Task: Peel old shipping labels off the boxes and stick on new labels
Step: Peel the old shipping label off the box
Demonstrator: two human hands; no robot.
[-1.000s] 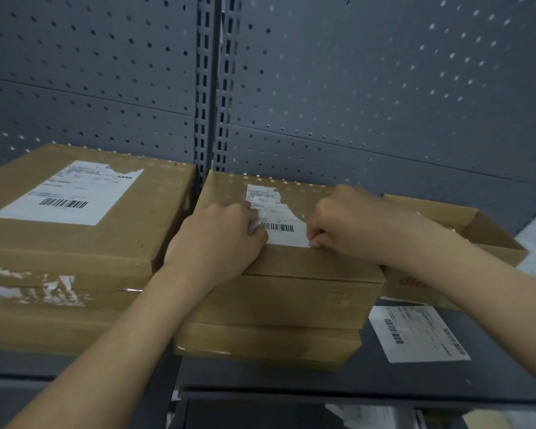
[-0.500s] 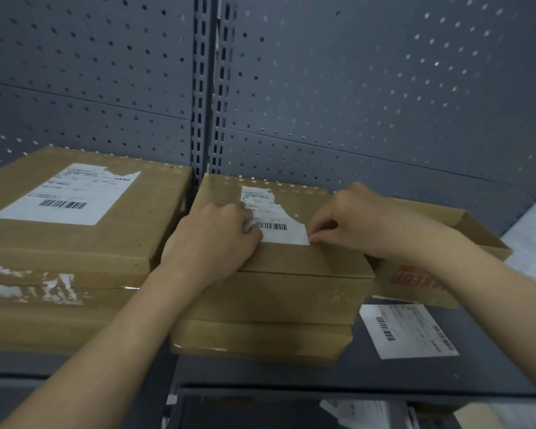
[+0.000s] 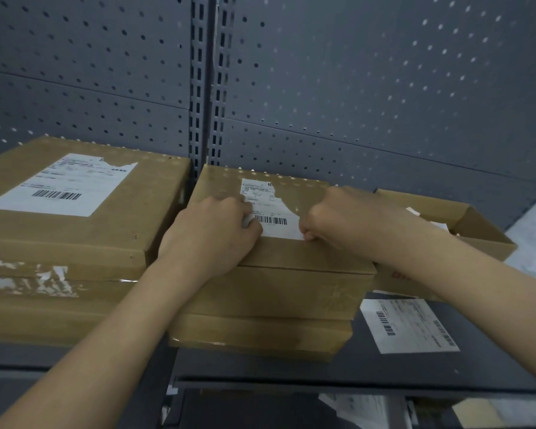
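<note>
Pegboard (image 3: pixel 369 88) backs the shelf (image 3: pixel 322 370). On the middle box (image 3: pixel 291 289), left hand (image 3: pixel 214 230) grips one edge of the old label (image 3: pixel 273 209); right hand (image 3: pixel 338 218) apparently pinches its near corner. Next, I judge: peel slowly upward.

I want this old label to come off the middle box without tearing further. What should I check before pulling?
1. Grip: the right hand pinches the label at its near right corner: ok.
2. Hold-down: the left hand sits curled on the label's left edge: ok; gripping or pressing, cannot tell.
3. Label whole: not ok, its far right part is torn away.
4. Corner lifted off the box: cannot tell, fingers hide it.
5. Replacement ready: a loose label lies on the shelf at right: ok.
</note>
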